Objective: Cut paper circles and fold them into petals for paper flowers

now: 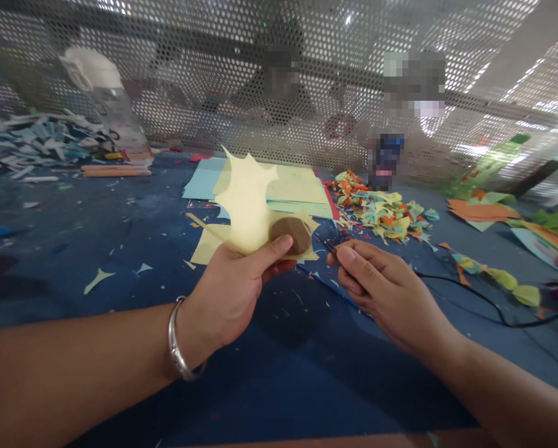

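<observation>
My left hand [235, 289] pinches a pale yellow paper cut-out [248, 208] with pointed petals, thumb on top, holding it up above the blue table [120, 249]. A brown paper disc [292, 233] sits on the cut-out near my thumb. My right hand [382, 289] is closed round a thin dark tool [328, 247] whose tip points at the cut-out's lower edge. A black cord [475, 297] runs from that hand to the right. A silver bangle [179, 341] circles my left wrist.
Flat sheets of blue and yellow paper [297, 186] lie behind the cut-out. A heap of coloured scraps [382, 208] lies to the right, with orange sheets [482, 210] beyond. White and blue scraps [36, 140] and a clear bottle [106, 99] stand far left. Other people sit behind a perforated screen [335, 81].
</observation>
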The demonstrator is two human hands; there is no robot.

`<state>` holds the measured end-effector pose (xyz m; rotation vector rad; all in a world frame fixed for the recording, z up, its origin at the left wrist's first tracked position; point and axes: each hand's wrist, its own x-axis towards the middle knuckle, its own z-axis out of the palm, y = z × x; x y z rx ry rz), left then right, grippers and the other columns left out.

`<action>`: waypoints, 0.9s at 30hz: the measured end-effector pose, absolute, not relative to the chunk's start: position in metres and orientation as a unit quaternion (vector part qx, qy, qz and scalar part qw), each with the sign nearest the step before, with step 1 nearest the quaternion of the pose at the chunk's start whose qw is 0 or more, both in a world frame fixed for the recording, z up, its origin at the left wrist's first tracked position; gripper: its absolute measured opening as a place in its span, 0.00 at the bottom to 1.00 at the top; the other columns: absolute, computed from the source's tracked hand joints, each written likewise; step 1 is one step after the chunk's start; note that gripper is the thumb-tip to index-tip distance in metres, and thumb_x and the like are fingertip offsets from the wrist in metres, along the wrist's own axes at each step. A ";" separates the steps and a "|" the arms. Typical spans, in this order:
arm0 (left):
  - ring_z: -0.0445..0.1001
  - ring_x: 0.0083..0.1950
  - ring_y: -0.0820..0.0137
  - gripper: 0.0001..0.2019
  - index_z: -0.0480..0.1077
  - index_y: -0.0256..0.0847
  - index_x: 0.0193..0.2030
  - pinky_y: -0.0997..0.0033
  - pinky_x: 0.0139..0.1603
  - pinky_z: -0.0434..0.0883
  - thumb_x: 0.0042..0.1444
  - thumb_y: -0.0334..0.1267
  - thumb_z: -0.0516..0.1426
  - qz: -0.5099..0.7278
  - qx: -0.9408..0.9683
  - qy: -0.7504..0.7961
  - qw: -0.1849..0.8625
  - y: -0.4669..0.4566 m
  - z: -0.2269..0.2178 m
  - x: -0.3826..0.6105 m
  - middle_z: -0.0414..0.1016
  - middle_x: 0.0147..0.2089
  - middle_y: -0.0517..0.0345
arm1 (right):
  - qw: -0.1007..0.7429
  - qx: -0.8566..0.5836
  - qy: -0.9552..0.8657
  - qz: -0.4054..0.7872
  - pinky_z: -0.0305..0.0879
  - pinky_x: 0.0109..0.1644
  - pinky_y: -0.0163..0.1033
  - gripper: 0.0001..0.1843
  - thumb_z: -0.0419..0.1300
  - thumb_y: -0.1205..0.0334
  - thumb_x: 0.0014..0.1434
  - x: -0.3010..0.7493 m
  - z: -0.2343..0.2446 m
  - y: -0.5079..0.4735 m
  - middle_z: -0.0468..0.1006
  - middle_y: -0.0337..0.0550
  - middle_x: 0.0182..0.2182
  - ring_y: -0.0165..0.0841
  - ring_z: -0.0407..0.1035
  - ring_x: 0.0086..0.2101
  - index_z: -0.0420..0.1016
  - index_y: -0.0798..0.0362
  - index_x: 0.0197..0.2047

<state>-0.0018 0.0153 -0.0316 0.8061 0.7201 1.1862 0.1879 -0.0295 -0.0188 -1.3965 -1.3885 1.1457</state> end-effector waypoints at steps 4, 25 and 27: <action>0.81 0.44 0.69 0.12 0.82 0.39 0.43 0.74 0.42 0.79 0.51 0.35 0.71 0.513 0.349 0.319 0.716 0.011 -0.030 0.003 0.85 0.47 0.53 | 0.430 -0.541 -0.533 0.488 0.39 0.19 0.30 0.24 0.60 0.40 0.66 0.185 -0.019 -0.029 0.56 0.29 0.21 0.21 0.45 0.19 0.63 0.52 0.32; 0.80 0.50 0.65 0.25 0.75 0.46 0.60 0.69 0.46 0.81 0.55 0.35 0.69 0.468 0.347 0.287 0.760 -0.003 -0.032 0.006 0.81 0.55 0.52 | 0.465 -0.516 -0.491 0.525 0.40 0.20 0.29 0.27 0.63 0.38 0.62 0.179 -0.019 -0.032 0.49 0.28 0.21 0.23 0.44 0.20 0.59 0.50 0.29; 0.81 0.48 0.66 0.26 0.75 0.46 0.60 0.70 0.45 0.81 0.54 0.35 0.69 0.469 0.341 0.286 0.763 -0.004 -0.032 0.006 0.82 0.54 0.52 | 0.462 -0.518 -0.492 0.525 0.39 0.20 0.29 0.27 0.62 0.38 0.63 0.179 -0.018 -0.032 0.48 0.28 0.21 0.23 0.43 0.20 0.57 0.50 0.29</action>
